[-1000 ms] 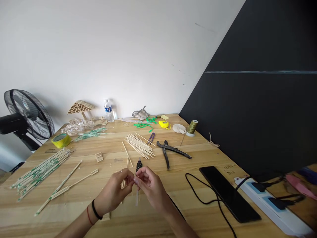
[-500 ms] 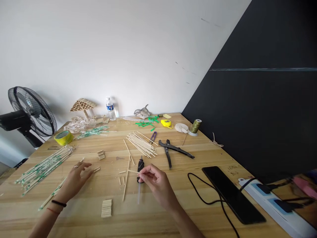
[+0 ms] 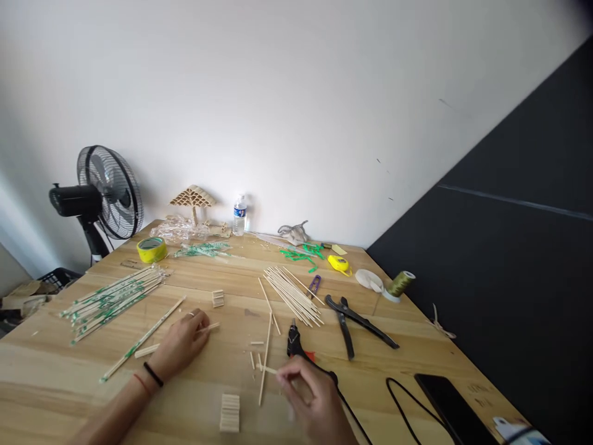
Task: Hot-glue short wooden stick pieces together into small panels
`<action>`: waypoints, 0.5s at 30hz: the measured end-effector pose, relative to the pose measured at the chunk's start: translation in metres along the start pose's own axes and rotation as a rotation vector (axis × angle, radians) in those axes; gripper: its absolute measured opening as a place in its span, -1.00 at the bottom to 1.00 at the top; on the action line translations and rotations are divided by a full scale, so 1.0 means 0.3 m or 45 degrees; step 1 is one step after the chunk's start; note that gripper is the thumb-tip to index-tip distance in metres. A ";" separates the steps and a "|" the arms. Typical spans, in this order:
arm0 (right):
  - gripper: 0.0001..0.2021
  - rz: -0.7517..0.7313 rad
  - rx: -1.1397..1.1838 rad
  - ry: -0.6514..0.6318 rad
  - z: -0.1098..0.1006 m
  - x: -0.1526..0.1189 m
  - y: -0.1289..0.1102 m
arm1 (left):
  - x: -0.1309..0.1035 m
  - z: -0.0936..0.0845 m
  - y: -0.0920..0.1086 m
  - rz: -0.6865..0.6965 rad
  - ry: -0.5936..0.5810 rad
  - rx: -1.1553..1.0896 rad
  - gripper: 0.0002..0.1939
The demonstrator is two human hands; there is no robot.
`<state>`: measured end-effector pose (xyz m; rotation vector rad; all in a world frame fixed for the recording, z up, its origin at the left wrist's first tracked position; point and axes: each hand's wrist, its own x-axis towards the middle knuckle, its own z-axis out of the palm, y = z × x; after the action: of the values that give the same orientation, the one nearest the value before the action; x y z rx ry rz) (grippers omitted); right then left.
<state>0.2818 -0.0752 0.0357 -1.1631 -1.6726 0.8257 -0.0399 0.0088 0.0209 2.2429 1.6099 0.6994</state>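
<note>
My left hand rests low over the table, its fingers closed round a short wooden stick piece whose end sticks out to the right. My right hand pinches a thin short stick between thumb and fingertips, above a long bare stick lying on the wood. Just beyond that hand lies a black hot glue gun, partly hidden. Several short cut pieces lie left of the long stick. A flat block of joined short sticks sits near the front, with a smaller one farther back.
Bare sticks lie piled mid-table beside purple snips and black cutters. Green-wrapped sticks and yellow tape are left. A stick-built umbrella shape, bottle and tape measure stand behind. A phone lies right.
My left hand has closed round the short stick piece that lay by its fingertips. My right hand still pinches its stick, now nearer the table's front. The camera view has shifted and tilted.
</note>
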 end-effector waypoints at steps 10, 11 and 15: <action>-0.80 0.094 -0.467 -0.124 0.135 0.490 -0.086 | -0.042 0.016 0.007 -0.010 -0.118 -0.063 -0.90; -0.78 0.123 -0.542 -0.081 0.139 0.552 -0.070 | -0.044 0.017 0.010 -0.006 -0.123 -0.062 -0.93; -0.67 0.321 -0.849 -0.127 0.143 0.664 0.034 | -0.045 0.021 0.014 0.001 -0.138 -0.051 -0.83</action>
<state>0.2169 0.1148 0.0711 -1.8386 -1.9812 0.4792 -0.0366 -0.0052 0.0149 2.2133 1.5305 0.5938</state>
